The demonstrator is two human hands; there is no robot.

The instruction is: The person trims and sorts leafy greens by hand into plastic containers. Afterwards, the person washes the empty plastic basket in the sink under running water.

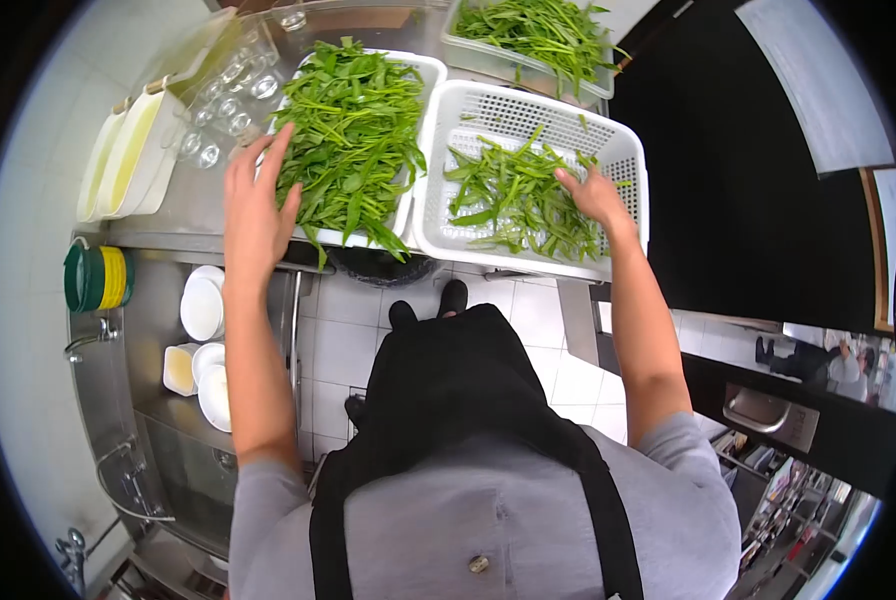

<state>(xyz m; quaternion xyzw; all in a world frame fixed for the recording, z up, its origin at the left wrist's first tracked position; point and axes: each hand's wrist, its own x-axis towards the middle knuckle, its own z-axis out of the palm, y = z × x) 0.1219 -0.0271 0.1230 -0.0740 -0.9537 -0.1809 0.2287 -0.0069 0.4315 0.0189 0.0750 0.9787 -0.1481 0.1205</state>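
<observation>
A white plastic basket [430,70] at upper centre is heaped with green, long-leaved water spinach [358,140]. My left hand [258,200] is at this basket's left edge, fingers apart and thumb against the leaves. Beside it on the right stands a second white perforated basket [528,105], with a smaller loose layer of cut water spinach [513,195] on its bottom. My right hand [600,198] reaches into its right side, closed around some stems. Pieces of green stick out by the hand, while most of its fingers are hidden.
Behind the baskets sits a clear tub [528,68] of more greens. Several drinking glasses [233,105] and pale yellow-lined containers [133,155] stand at left. A steel sink [168,440] with white bowls [203,305] lies below them. A black bin [383,268] is under the counter edge.
</observation>
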